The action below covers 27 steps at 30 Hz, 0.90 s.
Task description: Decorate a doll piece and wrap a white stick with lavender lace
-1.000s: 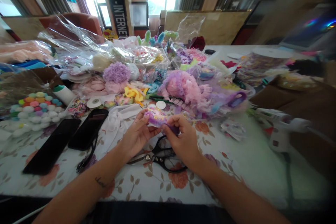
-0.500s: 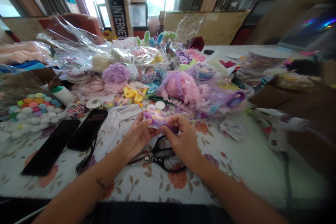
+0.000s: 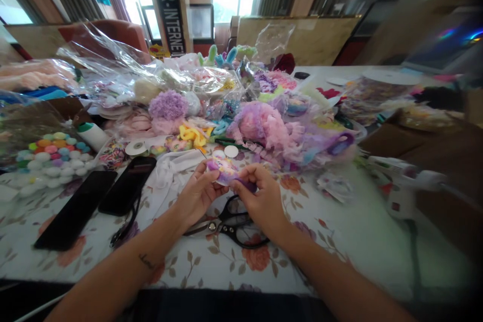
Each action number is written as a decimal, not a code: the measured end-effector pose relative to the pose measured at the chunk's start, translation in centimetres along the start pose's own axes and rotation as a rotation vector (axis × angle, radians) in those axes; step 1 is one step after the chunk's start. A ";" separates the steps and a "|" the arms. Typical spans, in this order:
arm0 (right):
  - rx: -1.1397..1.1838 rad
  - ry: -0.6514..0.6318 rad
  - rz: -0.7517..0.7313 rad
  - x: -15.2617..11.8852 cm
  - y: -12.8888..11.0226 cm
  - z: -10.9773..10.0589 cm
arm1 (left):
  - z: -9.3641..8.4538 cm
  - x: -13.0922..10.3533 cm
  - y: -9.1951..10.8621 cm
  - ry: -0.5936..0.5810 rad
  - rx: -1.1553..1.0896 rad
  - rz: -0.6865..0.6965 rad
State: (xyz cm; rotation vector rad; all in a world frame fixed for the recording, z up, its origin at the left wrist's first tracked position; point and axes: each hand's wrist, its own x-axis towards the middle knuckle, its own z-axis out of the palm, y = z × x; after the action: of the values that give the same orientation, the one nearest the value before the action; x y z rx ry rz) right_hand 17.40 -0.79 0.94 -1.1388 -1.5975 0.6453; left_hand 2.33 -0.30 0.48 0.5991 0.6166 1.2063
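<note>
A small purple and multicoloured piece [image 3: 225,170] is held between my two hands above the table. My left hand [image 3: 202,188] grips its left end, thumb on top. On its right side, my right hand [image 3: 260,191] pinches a darker purple part. Black-handled scissors [image 3: 238,240] lie on the floral cloth just below my hands, partly hidden by my right hand. Two small white discs, one of them a round disc [image 3: 231,151], rest just beyond the piece. White fabric [image 3: 169,167] lies to the left of my left hand.
Two black phones, one the long phone [image 3: 75,211], lie at left beside bagged pompoms [image 3: 56,158]. A heap of pink and purple fluffy material [image 3: 264,128] and plastic bags spans the back. A white glue gun [image 3: 405,186] stands at right near a brown box [image 3: 445,161].
The view has shifted very slightly. Both hands keep their hold on the purple piece, with no clear change in the fingers.
</note>
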 end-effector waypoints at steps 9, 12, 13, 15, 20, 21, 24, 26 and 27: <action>-0.028 0.040 -0.018 0.2 0.1 -0.1 | -0.4 0.0 -0.3 -0.086 0.036 0.003; -0.062 0.036 -0.044 0.0 0.2 0.0 | -0.3 0.1 -0.5 -0.051 0.107 0.060; -0.069 0.033 -0.050 -0.1 0.2 0.1 | -0.2 0.2 -0.6 -0.036 0.124 0.079; -0.085 0.030 -0.062 -0.2 0.1 0.2 | -0.2 0.3 -0.8 -0.017 0.144 0.099; -0.137 0.050 -0.158 -0.1 0.4 0.2 | -0.4 0.4 -0.5 0.009 0.117 0.082; -0.142 0.053 -0.187 0.0 0.5 0.1 | -0.5 0.4 -0.2 0.017 0.096 0.080; -0.152 0.043 -0.250 0.6 1.1 -0.3 | -1.0 0.7 1.1 0.051 -0.009 0.118; -0.164 0.021 -0.282 1.0 1.4 -0.7 | -1.3 1.0 2.2 0.089 -0.097 0.178; -0.168 0.013 -0.298 1.2 1.5 -0.9 | -1.5 1.2 2.7 0.107 -0.134 0.201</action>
State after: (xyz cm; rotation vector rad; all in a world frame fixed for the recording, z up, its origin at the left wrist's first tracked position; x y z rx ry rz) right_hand 18.79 0.80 0.46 -0.9931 -1.7913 0.3128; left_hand -0.24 1.63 1.26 0.4944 0.5700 1.4635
